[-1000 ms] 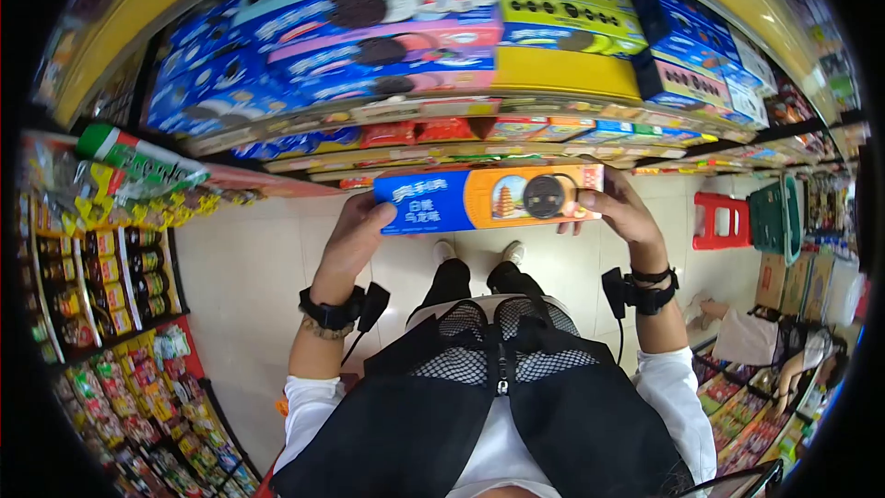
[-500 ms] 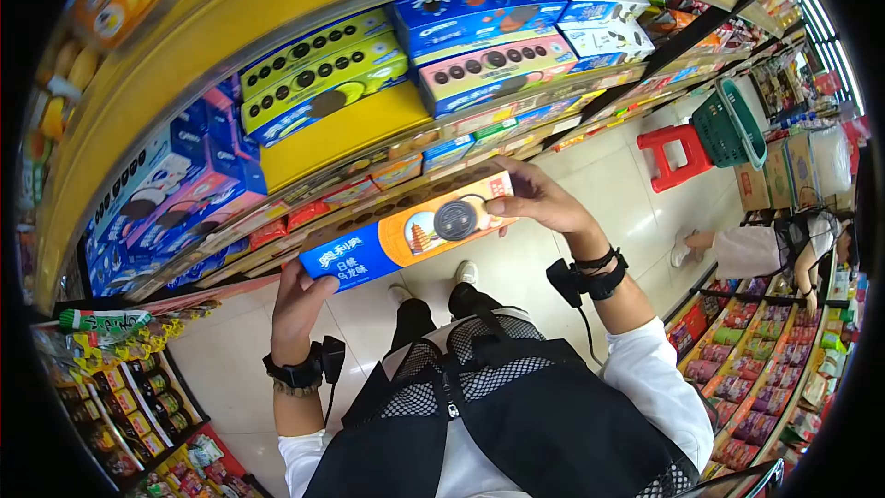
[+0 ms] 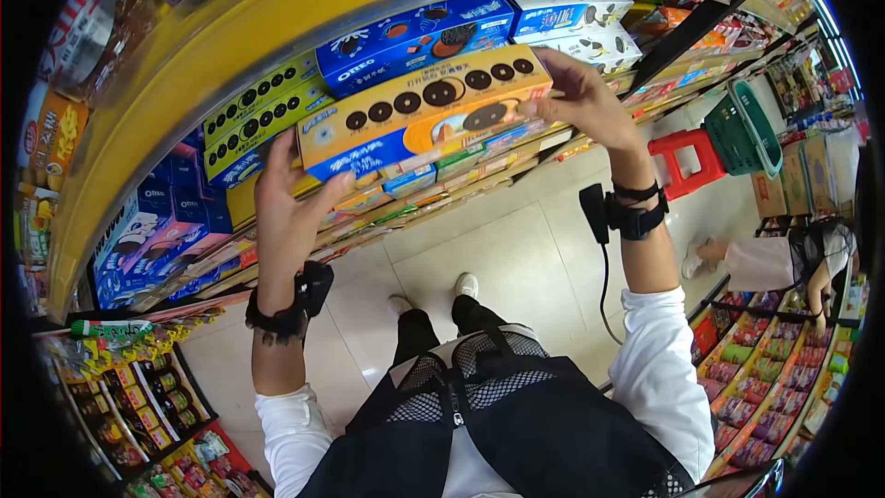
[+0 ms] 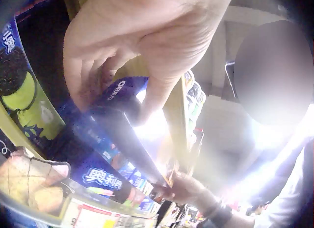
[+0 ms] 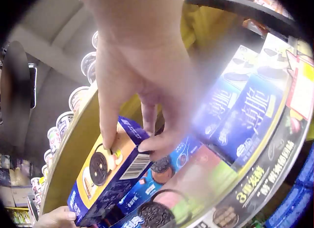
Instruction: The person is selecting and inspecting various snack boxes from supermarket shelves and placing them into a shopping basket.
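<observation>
A long orange and blue cookie box (image 3: 419, 111) is held up level against the upper shelf of cookie boxes. My left hand (image 3: 293, 194) grips its blue left end, thumb underneath. At the orange right end my right hand (image 3: 573, 92) pinches the box between fingers and thumb. In the right wrist view the box (image 5: 110, 176) shows its barcode end under my right hand (image 5: 142, 139). The left wrist view shows my left hand (image 4: 122, 86) curled round the box's blue end (image 4: 120, 122).
Yellow shelves (image 3: 277, 0) hold rows of blue, yellow and pink cookie boxes (image 3: 415, 32). A red stool (image 3: 678, 161) and a green basket (image 3: 747, 129) stand on the tiled floor at right. Another person (image 3: 784, 258) bends by the right-hand shelves. Snack racks (image 3: 129, 387) fill the lower left.
Both hands have raised the box from chest height up to the upper shelf, tilting it so its top face with the row of cookies shows. The head view has swung upward.
</observation>
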